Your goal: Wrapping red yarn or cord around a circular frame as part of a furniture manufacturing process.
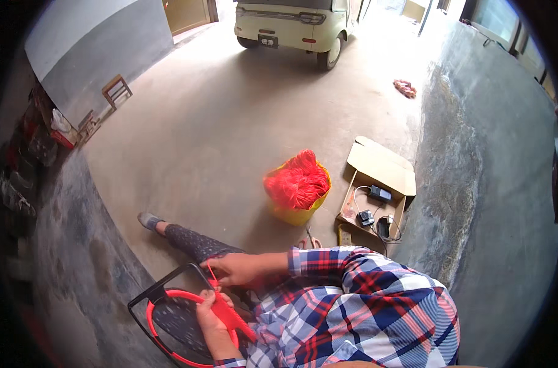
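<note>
At the lower left, a black metal frame [181, 272] with rounded corners leans against my legs. A red ring-shaped band [150, 316] runs round inside it, and red cord wrapping [233, 316] covers part of one side. My left hand [211, 311] is closed on this wrapped part. Just above it, by the frame's corner, my right hand [230, 270] is closed on a thin red cord [211, 270], whose short loop sticks up past the fingers. Its fingertips are partly hidden.
Ahead stands a yellow bag [289, 214] full of red cord bundles [298, 181]. Scissors [310, 239] lie beside it. An open cardboard box [383, 168] with small electronics and cables is to the right. Farther off are a small wooden stool [116, 91], a crumpled cloth [405, 88] and a pale vehicle [285, 27].
</note>
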Motion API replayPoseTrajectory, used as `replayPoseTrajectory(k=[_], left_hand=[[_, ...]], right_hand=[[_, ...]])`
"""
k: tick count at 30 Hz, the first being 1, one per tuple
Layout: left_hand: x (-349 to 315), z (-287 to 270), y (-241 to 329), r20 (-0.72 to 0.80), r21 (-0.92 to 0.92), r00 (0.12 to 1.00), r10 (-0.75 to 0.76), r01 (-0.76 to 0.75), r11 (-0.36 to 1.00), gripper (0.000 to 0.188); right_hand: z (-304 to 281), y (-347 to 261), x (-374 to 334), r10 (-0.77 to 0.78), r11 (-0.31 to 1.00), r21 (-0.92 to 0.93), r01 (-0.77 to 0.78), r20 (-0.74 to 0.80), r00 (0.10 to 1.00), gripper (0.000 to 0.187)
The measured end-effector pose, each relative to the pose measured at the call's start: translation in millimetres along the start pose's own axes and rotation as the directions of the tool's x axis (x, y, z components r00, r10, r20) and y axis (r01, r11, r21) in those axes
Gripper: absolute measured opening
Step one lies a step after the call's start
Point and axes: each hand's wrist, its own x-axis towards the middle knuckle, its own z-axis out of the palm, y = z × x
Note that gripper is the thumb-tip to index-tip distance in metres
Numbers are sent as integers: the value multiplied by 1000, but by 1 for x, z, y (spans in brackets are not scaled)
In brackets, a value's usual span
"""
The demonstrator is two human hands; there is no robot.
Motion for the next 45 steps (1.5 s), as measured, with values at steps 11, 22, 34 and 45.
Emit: replayPoseTrajectory(k=[11,22,34,45], left_hand=[[6,4,-4,-16,15,1000,2,-2,1000,24],[13,-21,6,54,-91,995,85,-80,993,14],[0,-11,15,-25,-56,999,25,-26,998,17],[-1,-3,5,-28,-106,999,30,-33,994,26]], right_hand=[[9,-24,55,-52,913,399,86,-97,994,27],[-77,4,-8,247,904,-423,-64,394,885,36],[-126,147,-86,608,460,867,191,-464,644,26],[2,14,-9,279,756,553,-350,212,937,16]])
